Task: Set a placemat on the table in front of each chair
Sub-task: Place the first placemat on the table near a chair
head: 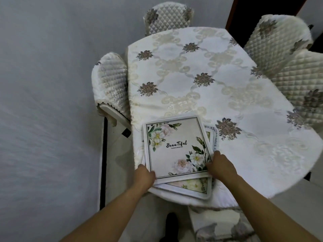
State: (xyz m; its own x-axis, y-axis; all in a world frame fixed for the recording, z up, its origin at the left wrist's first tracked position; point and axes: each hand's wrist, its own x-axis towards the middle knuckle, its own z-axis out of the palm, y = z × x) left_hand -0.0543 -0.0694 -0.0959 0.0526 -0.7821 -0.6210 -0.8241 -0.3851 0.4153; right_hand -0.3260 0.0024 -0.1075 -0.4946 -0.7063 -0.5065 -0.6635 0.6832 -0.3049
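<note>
You are looking down at a table covered with a cream damask tablecloth (201, 95) patterned with grey-brown flower clusters. At the table's near edge, close to its near left corner, lies an untidy stack of square cloth placemats (176, 154). The top placemat (174, 147) is off-white with a thin dark border line, white and pink flowers with green leaves in two opposite corners, and the word "BeauTiful" in black script at its centre. Beneath it, skewed edges of other placemats (192, 186) stick out toward the near edge and to the right, one showing printed lettering along its border.

Your left hand (144, 175) is at the near left corner of the top placemat, fingers curled around its edge and tucked under it, so it appears to grip that corner. Your right hand (221, 165) is at the near right corner of the same placemat, fingers bent onto and under its edge; how firmly it pinches cannot be told. Both bare forearms reach in from the bottom of the view.

Chairs with quilted cream covers stand around the table: one chair (111, 84) at the left edge, one chair (168, 18) at the far edge, and two chairs (286, 55) along the right edge. The tablecloth in front of each of them carries no placemat.
</note>
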